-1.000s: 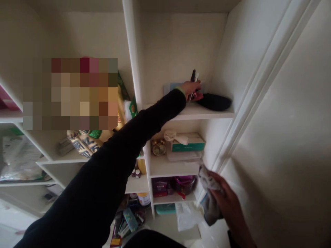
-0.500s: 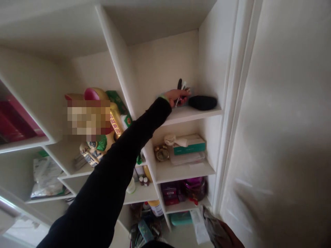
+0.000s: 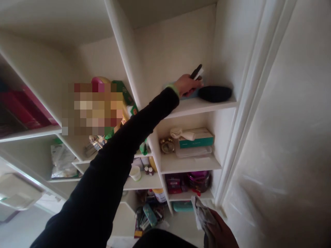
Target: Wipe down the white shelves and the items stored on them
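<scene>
My left hand [image 3: 187, 85] reaches into the upper right shelf compartment, its fingers wrapped round several slim, pen-like things [image 3: 197, 72], one black and one white. Their lower ends are hidden by the fingers. Just right of that hand, a flat black pouch-like object [image 3: 215, 94] lies on the shelf board [image 3: 207, 107]. Something light blue [image 3: 190, 93] shows under the hand, mostly covered. Low in the view, my right hand [image 3: 222, 230] is closed on a crumpled grey cloth [image 3: 204, 215].
One shelf down are a handheld fan [image 3: 182, 133], a teal-and-white box [image 3: 196, 140] and a round clock [image 3: 167, 146]. Purple items [image 3: 198, 181] fill the compartment below. A partly blurred gold figurine [image 3: 117, 129] stands to the left. A white door-like panel [image 3: 284, 137] borders the right.
The left hand has shifted right and slightly up in view, with the pen-like things tilted further right. The view has moved a little. The cloth stays in the right hand.
</scene>
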Available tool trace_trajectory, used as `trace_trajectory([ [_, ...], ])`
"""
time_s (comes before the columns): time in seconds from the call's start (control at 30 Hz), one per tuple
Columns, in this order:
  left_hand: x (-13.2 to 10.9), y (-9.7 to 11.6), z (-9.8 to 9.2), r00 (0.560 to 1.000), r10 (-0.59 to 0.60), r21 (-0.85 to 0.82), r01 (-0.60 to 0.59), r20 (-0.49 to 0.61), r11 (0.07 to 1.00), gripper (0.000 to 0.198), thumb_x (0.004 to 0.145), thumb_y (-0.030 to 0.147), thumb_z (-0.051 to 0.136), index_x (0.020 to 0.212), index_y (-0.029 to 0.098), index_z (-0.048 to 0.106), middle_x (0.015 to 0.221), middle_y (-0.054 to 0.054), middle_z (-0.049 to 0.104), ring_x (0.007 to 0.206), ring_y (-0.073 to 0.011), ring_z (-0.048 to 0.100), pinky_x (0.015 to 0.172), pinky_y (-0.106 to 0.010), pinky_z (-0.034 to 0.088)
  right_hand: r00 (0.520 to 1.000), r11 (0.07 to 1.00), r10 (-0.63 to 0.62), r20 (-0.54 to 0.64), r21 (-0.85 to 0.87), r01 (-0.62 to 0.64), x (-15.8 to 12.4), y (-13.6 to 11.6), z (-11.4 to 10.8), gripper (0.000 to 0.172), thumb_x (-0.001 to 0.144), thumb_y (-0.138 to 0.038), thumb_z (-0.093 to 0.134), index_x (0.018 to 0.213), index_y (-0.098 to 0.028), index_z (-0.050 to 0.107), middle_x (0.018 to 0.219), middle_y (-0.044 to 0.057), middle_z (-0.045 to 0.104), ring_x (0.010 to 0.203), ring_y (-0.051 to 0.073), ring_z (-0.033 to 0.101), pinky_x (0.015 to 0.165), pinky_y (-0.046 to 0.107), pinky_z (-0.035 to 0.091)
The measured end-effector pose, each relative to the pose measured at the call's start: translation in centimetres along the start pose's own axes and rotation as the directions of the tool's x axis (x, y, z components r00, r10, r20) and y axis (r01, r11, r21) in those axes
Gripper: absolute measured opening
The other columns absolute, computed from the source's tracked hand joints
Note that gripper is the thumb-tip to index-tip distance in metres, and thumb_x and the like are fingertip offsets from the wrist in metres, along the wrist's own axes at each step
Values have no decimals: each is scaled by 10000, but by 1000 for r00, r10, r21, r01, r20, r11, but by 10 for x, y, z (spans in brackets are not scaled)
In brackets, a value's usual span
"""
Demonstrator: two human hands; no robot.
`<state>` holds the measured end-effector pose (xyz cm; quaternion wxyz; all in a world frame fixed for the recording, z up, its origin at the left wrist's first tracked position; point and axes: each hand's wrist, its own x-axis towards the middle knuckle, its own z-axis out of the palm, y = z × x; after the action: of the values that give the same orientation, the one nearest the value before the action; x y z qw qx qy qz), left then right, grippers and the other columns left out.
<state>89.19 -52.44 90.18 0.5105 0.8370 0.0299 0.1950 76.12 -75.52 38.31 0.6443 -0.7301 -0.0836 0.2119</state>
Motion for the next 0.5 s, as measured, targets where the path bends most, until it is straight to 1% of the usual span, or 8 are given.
trace_trajectory([
  [0.1,1,-2,-2,998,-2,-61,6,65,998,259,1024,79,759,876,218,599,557,53,457,561,-35,331,512,-194,239,1000,999,16,-8,-31,-16,-2,-9,4,682,575,-599,697,1145,-247,823,1180,133,876,1126,387,818,1036,460,635],
  [0.2,2,-6,-5,992,-62,-147,78,106,986,133,1048,123,723,1000,233,666,569,24,484,541,-20,394,517,-206,239,1000,999,11,1,-31,-11,-3,-14,5,707,574,-600,692,1168,-238,817,1233,146,865,1184,397,806,1103,483,614],
  [0.27,0,-7,-8,986,-136,-191,152,94,970,61,1078,203,688,1087,263,697,578,5,493,542,-33,445,516,-211,246,1000,999,14,3,-32,-14,-3,-14,5,714,573,-600,694,1174,-232,814,1254,155,860,1207,402,800,1119,493,608],
  [0.33,-6,-4,-11,980,-190,-180,198,60,964,86,1080,255,688,1163,237,696,613,14,478,559,-34,496,540,-188,270,1000,999,12,14,-32,-12,-4,-14,5,706,586,-596,703,1178,-227,814,1249,157,860,1213,401,798,1126,497,606],
  [0.37,-11,-2,-14,981,-192,-128,196,43,972,117,1070,247,701,1180,208,689,640,26,466,574,-28,515,565,-171,285,1000,1000,10,19,-29,-9,-4,-14,4,696,590,-594,711,1171,-225,816,1234,156,863,1206,400,800,1126,497,607],
  [0.4,-15,1,-16,986,-168,-28,169,23,985,130,1052,212,720,1171,178,680,667,39,453,591,-18,524,592,-156,296,1000,1000,5,22,-24,-5,-5,-14,4,683,595,-594,722,1162,-226,818,1219,154,865,1198,399,802,1125,496,608],
  [0.43,-20,4,-18,992,-123,101,122,3,987,132,1023,152,747,1130,152,671,688,50,444,606,-7,517,616,-144,298,1000,1000,2,22,-18,-1,-5,-13,3,670,597,-596,734,1150,-227,821,1205,151,866,1191,398,804,1122,493,610],
  [0.5,-29,11,-20,1000,-7,340,16,-29,940,192,953,27,793,985,130,634,699,64,454,628,3,461,630,-137,279,1000,1000,-3,19,-10,3,-5,-13,2,649,598,-601,753,1128,-234,825,1190,146,868,1179,398,806,1118,488,611],
])
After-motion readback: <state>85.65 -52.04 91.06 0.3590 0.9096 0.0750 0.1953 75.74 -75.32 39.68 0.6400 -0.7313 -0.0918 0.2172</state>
